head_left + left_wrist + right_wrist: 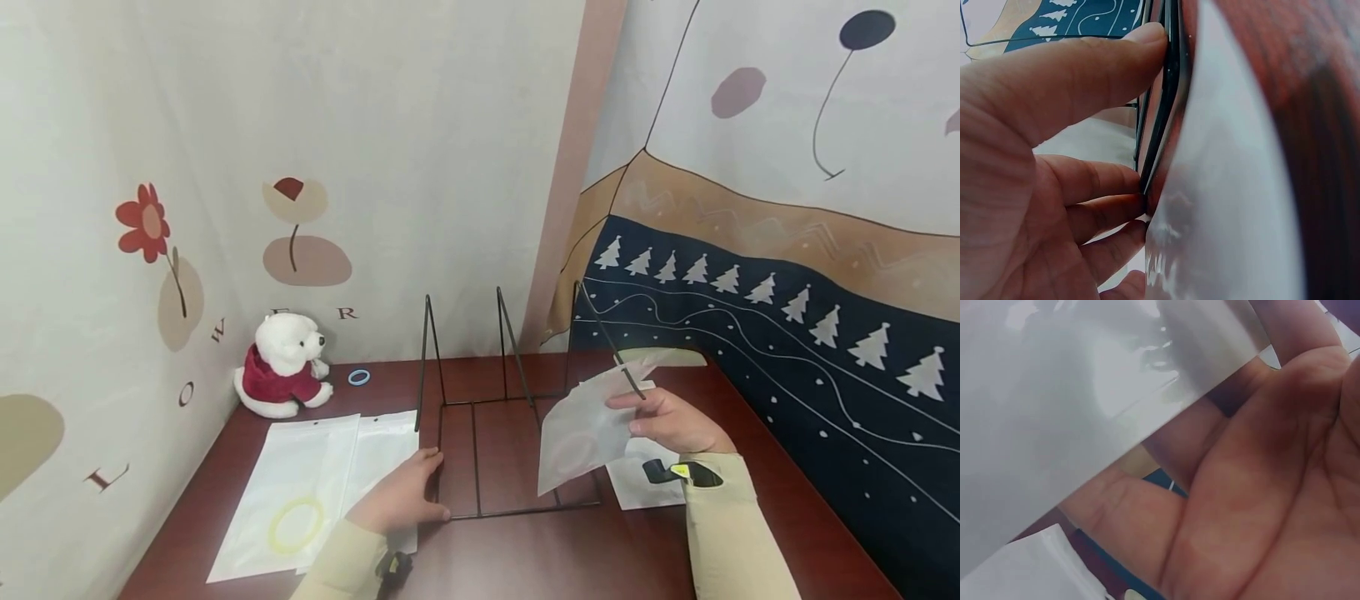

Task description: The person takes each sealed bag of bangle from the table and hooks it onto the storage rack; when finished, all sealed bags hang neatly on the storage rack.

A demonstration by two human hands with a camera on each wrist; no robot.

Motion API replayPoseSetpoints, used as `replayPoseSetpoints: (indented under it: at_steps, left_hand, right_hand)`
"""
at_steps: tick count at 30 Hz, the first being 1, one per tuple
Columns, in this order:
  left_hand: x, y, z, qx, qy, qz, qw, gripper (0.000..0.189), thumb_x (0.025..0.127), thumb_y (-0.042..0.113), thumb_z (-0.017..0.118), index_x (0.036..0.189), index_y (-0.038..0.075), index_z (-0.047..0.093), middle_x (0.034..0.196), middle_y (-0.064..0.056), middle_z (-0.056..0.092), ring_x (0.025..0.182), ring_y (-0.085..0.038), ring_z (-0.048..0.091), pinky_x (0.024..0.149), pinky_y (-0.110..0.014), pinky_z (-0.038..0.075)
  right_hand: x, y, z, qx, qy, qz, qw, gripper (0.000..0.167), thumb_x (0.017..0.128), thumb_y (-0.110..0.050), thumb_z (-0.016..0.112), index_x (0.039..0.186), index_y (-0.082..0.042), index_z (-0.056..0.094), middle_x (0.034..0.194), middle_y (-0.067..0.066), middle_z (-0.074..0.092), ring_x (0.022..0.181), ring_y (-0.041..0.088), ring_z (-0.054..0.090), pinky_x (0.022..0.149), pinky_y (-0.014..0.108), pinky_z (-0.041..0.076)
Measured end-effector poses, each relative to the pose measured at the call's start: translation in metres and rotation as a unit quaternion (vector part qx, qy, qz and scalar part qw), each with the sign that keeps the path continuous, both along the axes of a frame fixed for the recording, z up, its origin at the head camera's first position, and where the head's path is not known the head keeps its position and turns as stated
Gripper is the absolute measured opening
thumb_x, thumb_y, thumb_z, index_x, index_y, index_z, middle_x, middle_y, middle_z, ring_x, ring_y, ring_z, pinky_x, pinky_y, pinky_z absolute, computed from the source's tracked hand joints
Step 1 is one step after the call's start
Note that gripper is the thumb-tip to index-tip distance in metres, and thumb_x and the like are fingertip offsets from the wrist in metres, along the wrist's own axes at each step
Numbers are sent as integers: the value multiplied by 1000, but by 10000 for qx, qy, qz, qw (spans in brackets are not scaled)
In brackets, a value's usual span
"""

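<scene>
My right hand (678, 421) pinches a frosted translucent bag (581, 446) by its edge and holds it tilted above the right part of a black wire rack (476, 467). A faint pinkish ring shows through that bag; in the right wrist view the bag (1104, 394) crosses in front of the fingers. My left hand (401, 492) touches the rack's front left corner. In the left wrist view, the thumb and fingertips of this hand (1054, 150) meet the black wire (1171, 81), fingers nearly straight. Beside it lies a flat bag (382, 454), overlapped by another bag (300, 467) with a yellow ring.
A white plush bear (285, 367) in a red outfit sits at the back left, with a light blue ring (359, 377) next to it. Another white bag (648, 479) lies under my right hand. The rack's upright wire loops (501, 333) rise near the fabric wall.
</scene>
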State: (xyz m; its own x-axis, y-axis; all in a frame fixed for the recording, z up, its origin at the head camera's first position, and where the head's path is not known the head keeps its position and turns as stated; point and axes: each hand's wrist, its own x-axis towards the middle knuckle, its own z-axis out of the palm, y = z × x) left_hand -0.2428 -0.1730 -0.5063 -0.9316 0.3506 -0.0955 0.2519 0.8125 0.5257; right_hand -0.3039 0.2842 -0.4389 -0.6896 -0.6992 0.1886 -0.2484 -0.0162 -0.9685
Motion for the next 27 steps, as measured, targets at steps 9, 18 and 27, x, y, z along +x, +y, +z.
replayPoseSetpoints:
  at_steps: [9,18,27]
  left_hand:
    - [0,0,-1,-27,15,-8,10000,93,78,32,90,151,-9,50,161,-26,44,149,-45,43,122,-58,38]
    - [0,0,-2,-34,-22,-45,10000,93,77,32,90,151,-10,49,161,-26,43,149,-46,43,122,-59,38]
    - [-1,1,-1,-56,-104,56,9999,94,77,32,91,151,-8,49,162,-24,43,150,-45,43,122,-59,37]
  right_hand:
    - [-5,-2,-11,-83,-465,89,9988,48,101,8,55,139,-16,71,137,-6,65,119,13,65,100,32,57]
    - [-9,-5,-17,-513,-811,602,9936,57,102,14,46,148,-17,62,137,0,67,116,18,70,102,33,58]
    - [-4,-11,-13,256,-853,-650,9939,52,104,-4,60,153,-19,56,140,0,56,117,17,62,97,28,58]
